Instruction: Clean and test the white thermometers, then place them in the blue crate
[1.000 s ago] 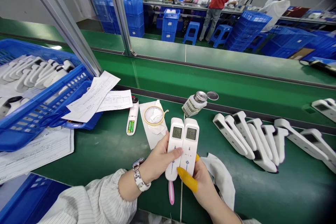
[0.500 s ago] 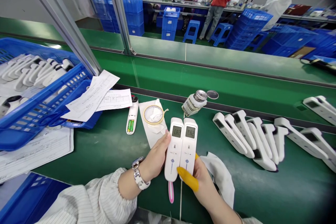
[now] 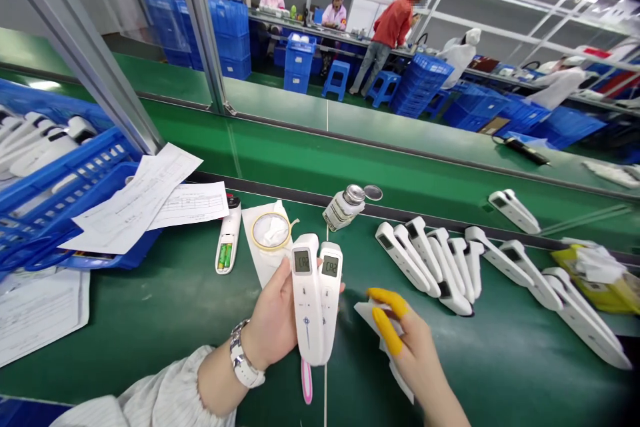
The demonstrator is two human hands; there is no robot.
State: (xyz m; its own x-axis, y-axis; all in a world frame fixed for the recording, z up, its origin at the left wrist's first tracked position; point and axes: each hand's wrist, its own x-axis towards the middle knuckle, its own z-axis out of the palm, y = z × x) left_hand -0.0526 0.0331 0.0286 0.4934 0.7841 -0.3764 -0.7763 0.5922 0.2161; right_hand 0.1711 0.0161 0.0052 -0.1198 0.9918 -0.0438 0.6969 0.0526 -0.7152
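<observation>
My left hand (image 3: 273,320) is wrapped round two white handheld infrared thermometers. The nearer thermometer (image 3: 307,300) overlaps the second thermometer (image 3: 331,280), and both small screens are lit with characters. To their right, my right hand (image 3: 419,347) wears yellow finger cots on its thumb and index finger. It grips a crumpled white cloth (image 3: 401,377) low over the green table. Below the thermometers lies a thin pink-and-white strip (image 3: 307,383); its upper end is hidden behind them.
Several thermometers (image 3: 415,263) lie in a row at right. Behind my hands are a tape roll (image 3: 255,233), a metal-topped bottle (image 3: 343,210) and an open-backed thermometer with green batteries (image 3: 227,240). Papers (image 3: 187,207) and a blue basket (image 3: 95,170) stand left. People work beyond the frame.
My right hand has let go of the second thermometer and moved right onto the white cloth. Both thermometers are now in my left hand, overlapping. The view has swung to the right.
</observation>
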